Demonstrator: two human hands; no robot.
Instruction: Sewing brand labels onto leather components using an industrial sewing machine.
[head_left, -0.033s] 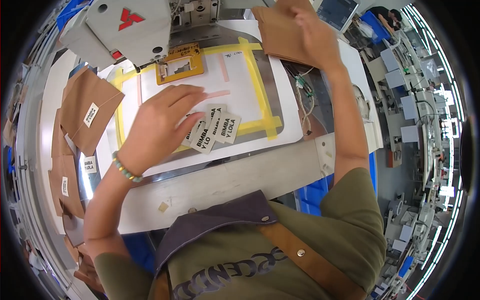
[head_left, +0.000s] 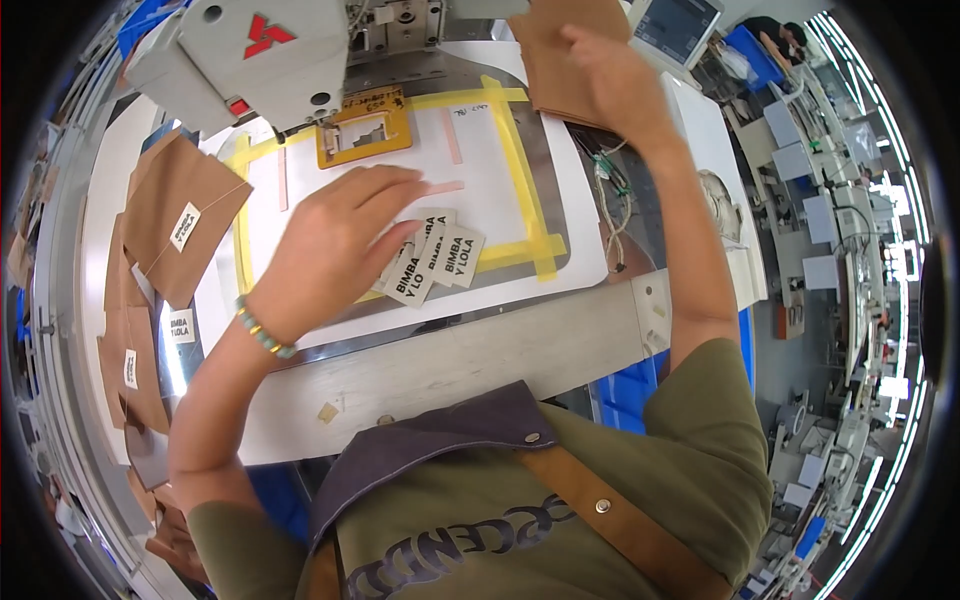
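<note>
My left hand (head_left: 325,240), thumb and fingers parted, is beside fanned pale labels (head_left: 462,257) on a yellow-taped white sheet (head_left: 490,200); my blurred right hand (head_left: 632,92) overlaps stacked brown panels (head_left: 556,75), grip impossible to tell.

A monitor (head_left: 672,30) stands at the back right; beyond it, a person (head_left: 776,38) in black is beside a blue bin (head_left: 752,60). Pale cables (head_left: 607,200) trail nearby. Strip lights (head_left: 897,387) line the far right.

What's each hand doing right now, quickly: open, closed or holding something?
Left hand: open beside the pale labels, nothing visibly held.
Right hand: at the brown pieces; blurred, so its grip cannot be told.
</note>
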